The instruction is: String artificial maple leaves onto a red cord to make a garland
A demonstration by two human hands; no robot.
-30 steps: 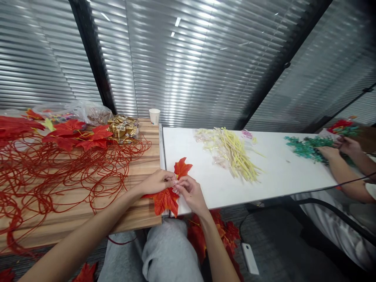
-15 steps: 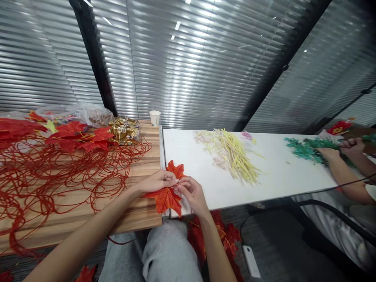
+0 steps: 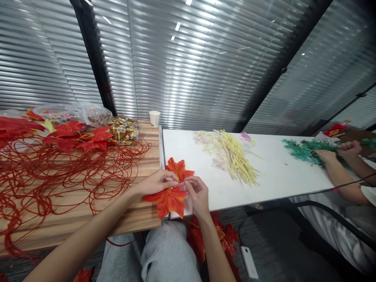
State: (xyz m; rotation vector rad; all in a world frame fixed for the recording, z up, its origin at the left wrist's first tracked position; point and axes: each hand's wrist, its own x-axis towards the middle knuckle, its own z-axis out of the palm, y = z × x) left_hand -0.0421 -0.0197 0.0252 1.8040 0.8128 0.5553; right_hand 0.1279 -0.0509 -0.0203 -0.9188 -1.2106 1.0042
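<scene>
Two orange-red artificial maple leaves lie at the seam between the wooden and white tabletops, an upper leaf [image 3: 179, 167] behind my hands and a lower leaf [image 3: 170, 201] in front. My left hand [image 3: 161, 182] is closed, its thumb and forefinger pinching the leaves where their stems meet. Close on the right, my right hand [image 3: 198, 192] is closed in a pinch on a thin strand, apparently cord or stem, that runs to the left fingertips. Fingers partly cover the join, so its detail is hidden.
Tangled red cord [image 3: 67, 176] spreads over the wooden table, with gold packets [image 3: 123, 131] and a paper cup [image 3: 154, 118] behind. Yellow stems [image 3: 235, 156] lie on the white table. At right, another person's hands [image 3: 327, 156] touch green foliage [image 3: 302, 150]. More red leaves [image 3: 196, 241] hang below.
My right hand has drawn slightly right, away from the left, and a thin strand now shows between them. Both leaves are spread wider and more exposed.
</scene>
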